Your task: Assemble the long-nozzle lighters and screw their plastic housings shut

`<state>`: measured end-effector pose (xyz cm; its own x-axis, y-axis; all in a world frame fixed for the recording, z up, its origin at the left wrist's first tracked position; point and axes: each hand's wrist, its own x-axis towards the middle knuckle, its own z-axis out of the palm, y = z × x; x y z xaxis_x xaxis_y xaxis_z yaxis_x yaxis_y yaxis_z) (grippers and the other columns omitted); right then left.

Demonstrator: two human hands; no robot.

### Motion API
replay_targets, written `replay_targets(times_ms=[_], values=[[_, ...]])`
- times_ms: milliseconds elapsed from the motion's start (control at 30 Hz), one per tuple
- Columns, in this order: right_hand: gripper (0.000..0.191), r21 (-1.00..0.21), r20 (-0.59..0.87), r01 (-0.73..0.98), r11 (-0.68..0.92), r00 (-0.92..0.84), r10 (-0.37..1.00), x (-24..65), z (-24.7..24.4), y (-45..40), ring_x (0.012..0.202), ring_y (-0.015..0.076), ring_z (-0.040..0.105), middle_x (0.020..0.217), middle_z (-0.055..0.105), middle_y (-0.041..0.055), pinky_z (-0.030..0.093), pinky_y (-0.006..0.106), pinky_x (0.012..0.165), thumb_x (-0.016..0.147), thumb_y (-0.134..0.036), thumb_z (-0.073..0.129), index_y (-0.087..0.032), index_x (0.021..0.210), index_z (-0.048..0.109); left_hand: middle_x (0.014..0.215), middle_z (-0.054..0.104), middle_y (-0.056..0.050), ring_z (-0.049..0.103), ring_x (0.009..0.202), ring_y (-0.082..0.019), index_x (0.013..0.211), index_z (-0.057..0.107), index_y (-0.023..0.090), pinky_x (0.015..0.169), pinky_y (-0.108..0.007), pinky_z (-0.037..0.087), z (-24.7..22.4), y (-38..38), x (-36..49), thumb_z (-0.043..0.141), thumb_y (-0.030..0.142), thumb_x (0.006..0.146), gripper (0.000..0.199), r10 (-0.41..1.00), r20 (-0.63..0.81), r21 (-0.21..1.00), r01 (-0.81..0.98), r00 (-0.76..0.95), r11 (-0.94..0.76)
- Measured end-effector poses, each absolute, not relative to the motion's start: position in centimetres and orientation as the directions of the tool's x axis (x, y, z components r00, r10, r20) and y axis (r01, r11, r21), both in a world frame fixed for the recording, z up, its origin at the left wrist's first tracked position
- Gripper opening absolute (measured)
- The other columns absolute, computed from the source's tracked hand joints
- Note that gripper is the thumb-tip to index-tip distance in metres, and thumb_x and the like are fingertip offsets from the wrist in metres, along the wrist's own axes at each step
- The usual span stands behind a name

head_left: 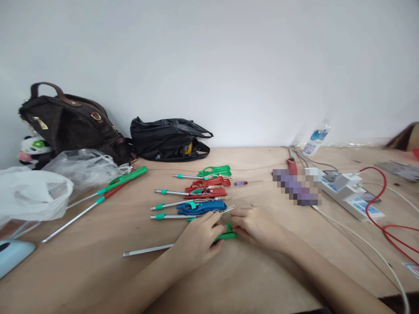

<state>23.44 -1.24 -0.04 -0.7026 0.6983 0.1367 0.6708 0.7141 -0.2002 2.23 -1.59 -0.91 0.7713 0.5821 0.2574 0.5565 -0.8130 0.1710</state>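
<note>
Near the table's front centre, my left hand (201, 240) is closed round a green lighter handle (227, 236), whose metal tube (147, 250) sticks out to the left. My right hand (253, 222) has its fingers pinched at the handle's right end; what lies between them is hidden. Just behind my hands lie a blue lighter casing (206, 207), red casings (209, 183) and a green casing (216, 170), with metal tubes pointing left. A purple-handled screwdriver (241, 183) rests right of the casings.
Assembled lighters (122, 179), white plastic bags (36, 194) and a dark backpack (75, 124) are on the left. A black bag (166, 139) stands by the wall. To the right are a power strip (353, 203), cables, a purple object (296, 187) and a bottle (317, 138).
</note>
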Motion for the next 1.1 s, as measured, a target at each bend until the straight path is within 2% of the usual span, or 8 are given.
replay_targets(times_ms=[233, 333, 400, 500, 800, 867, 967, 1100], values=[[0.012, -0.56, 0.065, 0.615, 0.555, -0.635, 0.769, 24.2, 0.5, -0.6, 0.064, 0.0125, 0.056, 0.077, 0.064, 0.0005, 0.039, 0.022, 0.057, 0.087, -0.018, 0.056, -0.018, 0.081, 0.067, 0.092, 0.056, -0.004, 0.055, 0.086, -0.02, 0.094, 0.061, 0.02, 0.066, -0.027, 0.044, -0.8, -1.6, 2.2, 0.056, 0.012, 0.08, 0.017, 0.57, 0.293, 0.183, 0.541, 0.767, -0.821], [0.015, -0.609, 0.088, 0.594, 0.525, -0.608, 0.789, 24.9, 0.5, 0.7, 0.066, 0.0134, 0.058, 0.08, 0.067, 0.0008, 0.042, 0.022, 0.059, 0.09, -0.021, 0.053, -0.019, 0.093, 0.068, 0.093, 0.057, -0.004, 0.055, 0.087, -0.02, 0.095, 0.061, 0.02, 0.068, -0.027, 0.045, -0.8, -1.5, 2.1, 0.055, 0.012, 0.08, 0.018, 0.569, 0.289, 0.188, 0.537, 0.77, -0.822], [0.021, -0.489, 0.131, 0.712, 0.504, -0.511, 0.849, 25.4, 0.4, 2.3, 0.074, 0.015, 0.06, 0.09, 0.07, 0.0037, 0.044, 0.024, 0.064, 0.093, -0.017, 0.048, -0.018, 0.1, 0.068, 0.093, 0.056, -0.004, 0.055, 0.087, -0.02, 0.095, 0.061, 0.02, 0.068, -0.027, 0.046, -0.8, -1.5, 2.1, 0.056, 0.012, 0.08, 0.018, 0.57, 0.285, 0.189, 0.538, 0.771, -0.822], [0.031, -0.052, 0.228, 0.919, 0.391, -0.371, 0.9, 25.9, -0.1, 5.3, 0.095, 0.0203, 0.058, 0.107, 0.067, 0.0112, 0.043, 0.028, 0.079, 0.09, -0.004, 0.043, -0.013, 0.109, 0.065, 0.093, 0.056, -0.004, 0.055, 0.087, -0.02, 0.093, 0.061, 0.019, 0.068, -0.027, 0.046, -0.7, -1.5, 2.2, 0.055, 0.011, 0.08, 0.017, 0.575, 0.278, 0.186, 0.544, 0.77, -0.818], [0.02, -0.014, 0.294, 0.917, 0.398, -0.377, 0.878, 26.9, 0.5, 9.2, 0.103, 0.0262, 0.053, 0.105, 0.064, 0.0173, 0.037, 0.037, 0.091, 0.092, -0.01, 0.043, -0.011, 0.098, 0.062, 0.109, 0.058, -0.008, 0.055, 0.102, -0.024, 0.121, 0.049, 0.017, 0.084, -0.035, 0.049, -0.7, -1.3, 2.5, 0.052, 0.01, 0.079, 0.043, 0.542, 0.244, 0.169, 0.515, 0.804, -0.84], [0.02, -0.093, 0.404, 0.919, 0.382, -0.316, 0.858, 27.7, 1.9, 8.3, 0.103, 0.0242, 0.054, 0.109, 0.061, 0.0168, 0.04, 0.037, 0.089, 0.095, -0.014, 0.037, -0.012, 0.106, 0.055, 0.108, 0.057, -0.007, 0.056, 0.099, -0.023, 0.124, 0.049, 0.019, 0.081, -0.034, 0.049, -0.7, -1.3, 2.5, 0.051, 0.01, 0.08, 0.044, 0.538, 0.229, 0.152, 0.516, 0.812, -0.843], [0.015, -0.626, 0.624, 0.552, 0.551, -0.069, 0.778, 28.1, 3.3, 6.0, 0.08, 0.0182, 0.061, 0.093, 0.063, 0.0075, 0.049, 0.033, 0.072, 0.097, -0.026, 0.039, -0.02, 0.109, 0.045, 0.104, 0.056, -0.006, 0.055, 0.095, -0.022, 0.123, 0.053, 0.022, 0.078, -0.031, 0.048, -0.7, -1.2, 2.4, 0.05, 0.01, 0.081, 0.043, 0.534, 0.216, 0.131, 0.518, 0.817, -0.845], [0.019, -0.814, 0.564, 0.131, 0.565, -0.047, 0.824, 26.8, 3.2, 2.7, 0.07, 0.0162, 0.062, 0.08, 0.065, 0.0014, 0.053, 0.034, 0.066, 0.093, -0.038, 0.051, -0.023, 0.103, 0.046, 0.101, 0.054, -0.005, 0.054, 0.093, -0.021, 0.122, 0.055, 0.026, 0.076, -0.029, 0.047, -0.8, -1.1, 2.3, 0.051, 0.01, 0.082, 0.044, 0.519, 0.221, 0.123, 0.505, 0.825, -0.855]])
